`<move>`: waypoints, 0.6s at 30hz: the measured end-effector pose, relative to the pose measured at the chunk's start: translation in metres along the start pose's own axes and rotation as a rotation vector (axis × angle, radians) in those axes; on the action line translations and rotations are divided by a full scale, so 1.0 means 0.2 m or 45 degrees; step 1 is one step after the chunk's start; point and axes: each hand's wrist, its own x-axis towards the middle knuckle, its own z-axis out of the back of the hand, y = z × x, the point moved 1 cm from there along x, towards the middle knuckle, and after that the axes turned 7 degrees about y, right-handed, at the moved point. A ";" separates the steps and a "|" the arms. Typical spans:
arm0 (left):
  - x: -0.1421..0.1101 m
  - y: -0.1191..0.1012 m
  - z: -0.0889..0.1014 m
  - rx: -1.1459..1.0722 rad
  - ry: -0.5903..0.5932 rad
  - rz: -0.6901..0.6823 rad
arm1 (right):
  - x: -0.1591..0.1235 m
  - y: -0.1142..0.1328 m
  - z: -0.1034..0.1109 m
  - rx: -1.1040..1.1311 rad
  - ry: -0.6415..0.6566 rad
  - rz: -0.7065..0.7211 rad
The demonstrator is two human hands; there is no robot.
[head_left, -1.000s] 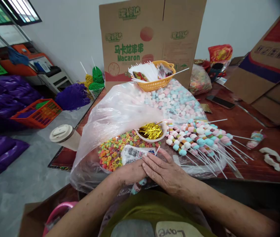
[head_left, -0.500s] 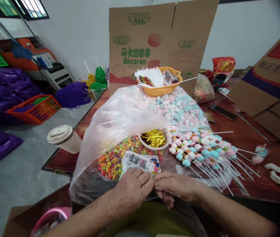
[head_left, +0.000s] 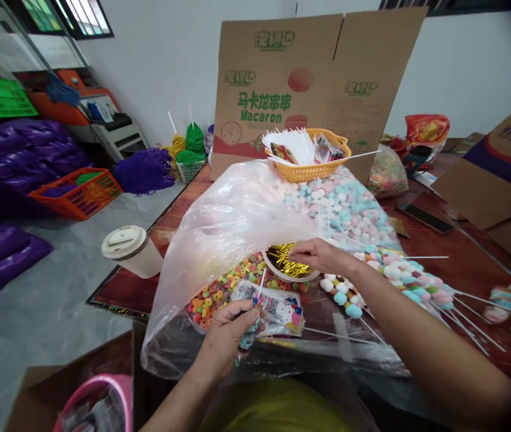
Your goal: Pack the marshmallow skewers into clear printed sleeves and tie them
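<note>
My left hand (head_left: 228, 336) is closed around a bagged marshmallow skewer (head_left: 247, 341), whose white stick points up past my thumb. At the white bowl (head_left: 273, 273) my right hand (head_left: 321, 254) pinches at the gold twist ties (head_left: 282, 257) inside; its fingertips are partly hidden. Printed clear bags (head_left: 277, 306) lie flat just beyond my left hand. Colourful cereal rings (head_left: 219, 288) are spread under and beside the plastic sheet (head_left: 192, 252). Marshmallow skewers (head_left: 399, 273) are piled on the right, partly behind my right forearm.
A yellow basket (head_left: 309, 174) with white sticks stands before a cardboard box (head_left: 255, 66). Loose marshmallows (head_left: 349, 207) lie under the plastic. A lidded cup (head_left: 136, 252) is at the left table edge, a phone (head_left: 426, 217) on the right. Below left is a pink bucket (head_left: 123, 387).
My hands have parted. The right one has reached forward to the bowl of gold twist ties; the left now shows the bagged skewer upright. The view has shifted slightly left.
</note>
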 end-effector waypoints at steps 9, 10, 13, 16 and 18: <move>0.04 -0.02 -0.17 -0.198 0.274 -0.152 | -0.33 0.31 -0.42 0.908 -0.299 -0.285; 0.04 -0.02 -0.18 -0.239 0.220 -0.139 | -0.35 0.31 -0.44 0.986 -0.338 -0.309; 0.03 -0.02 -0.18 -0.342 0.118 -0.063 | -0.40 0.28 -0.44 1.192 -0.454 -0.260; 0.01 -0.01 -0.19 -0.320 0.246 0.024 | -0.42 0.28 -0.44 1.523 -0.526 -0.259; 0.00 0.00 -0.21 -0.288 0.367 0.061 | -0.41 0.31 -0.44 1.721 -0.451 -0.285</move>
